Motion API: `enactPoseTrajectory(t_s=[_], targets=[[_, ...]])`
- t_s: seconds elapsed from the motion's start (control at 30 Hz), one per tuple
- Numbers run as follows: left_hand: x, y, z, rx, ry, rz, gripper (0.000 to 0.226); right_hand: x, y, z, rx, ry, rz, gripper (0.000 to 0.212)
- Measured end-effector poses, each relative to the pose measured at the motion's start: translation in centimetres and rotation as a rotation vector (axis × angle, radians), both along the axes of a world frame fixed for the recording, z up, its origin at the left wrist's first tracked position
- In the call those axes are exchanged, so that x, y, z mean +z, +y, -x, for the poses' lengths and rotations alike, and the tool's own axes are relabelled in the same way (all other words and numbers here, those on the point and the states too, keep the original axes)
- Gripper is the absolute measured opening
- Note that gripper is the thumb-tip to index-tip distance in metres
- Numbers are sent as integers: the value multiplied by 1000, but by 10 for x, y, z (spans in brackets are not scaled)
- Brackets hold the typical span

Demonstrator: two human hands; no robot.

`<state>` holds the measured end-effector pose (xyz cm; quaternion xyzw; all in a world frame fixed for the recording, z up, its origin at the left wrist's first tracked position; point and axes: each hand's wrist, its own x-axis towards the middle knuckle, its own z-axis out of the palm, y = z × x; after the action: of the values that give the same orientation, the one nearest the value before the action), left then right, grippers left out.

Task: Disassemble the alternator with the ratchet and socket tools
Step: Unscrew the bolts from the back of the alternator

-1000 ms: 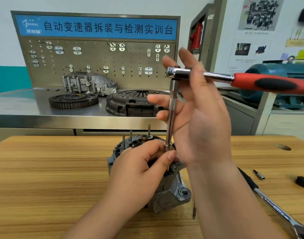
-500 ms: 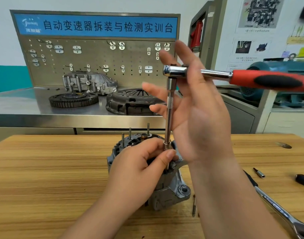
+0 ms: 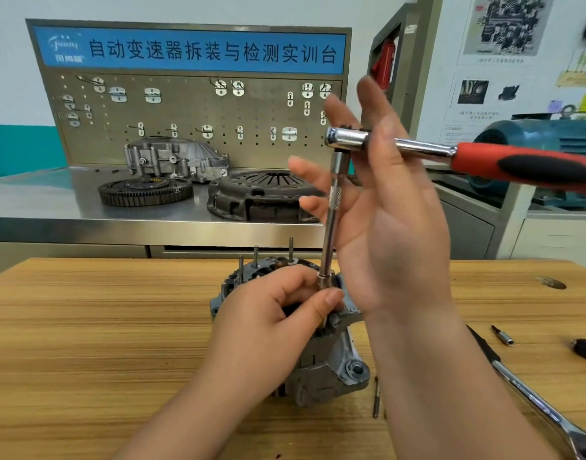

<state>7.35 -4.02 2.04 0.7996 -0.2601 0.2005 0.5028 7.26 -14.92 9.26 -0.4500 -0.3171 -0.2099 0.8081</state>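
I judge this the bolt-loosening step: my left hand (image 3: 275,320) pinches the extension (image 3: 331,227) on the alternator (image 3: 321,376). My right hand (image 3: 394,227), fingers straight, steadies the ratchet (image 3: 427,148). Next, grip its handle.

Grey alternator (image 3: 328,376) stands lower centre. Red-handled ratchet (image 3: 467,157) points right, its extension bar (image 3: 333,207) upright upon the alternator.

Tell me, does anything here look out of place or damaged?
Nothing looks damaged or spilled. The red-handled ratchet juts right unheld: the right hand meets only its head, fingers straight, while the left hand pinches the extension at the alternator. A thin bolt lies loose beside it.
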Motion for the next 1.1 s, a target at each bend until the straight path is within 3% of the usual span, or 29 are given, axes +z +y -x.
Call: enactPoseTrajectory(t_s=[0.17,0.3,0.43,0.57,0.7,0.87,0.97,1.1], targets=[[0,0,2,-27,-22,-53,30,-1,-3,-3,138,163,19,47],[0,-3,2,0,30,17,20,-1,3,0,-12,24,18,25],[0,-3,0,4,48,40,15,-1,3,0,-160,-97,65,29],[-2,-1,-1,-4,5,14,21,-2,1,0,16,25,-22,24],[-1,-1,0,-19,-8,-55,33,-1,-1,-2,156,173,-29,47],[-1,-5,1,31,29,17,24,-1,3,2,11,20,-1,18],[0,-5,1,43,44,14,25,-1,4,3,-65,-55,19,26],[-1,-2,-1,26,10,-12,21,-1,1,1,36,35,-75,23]])
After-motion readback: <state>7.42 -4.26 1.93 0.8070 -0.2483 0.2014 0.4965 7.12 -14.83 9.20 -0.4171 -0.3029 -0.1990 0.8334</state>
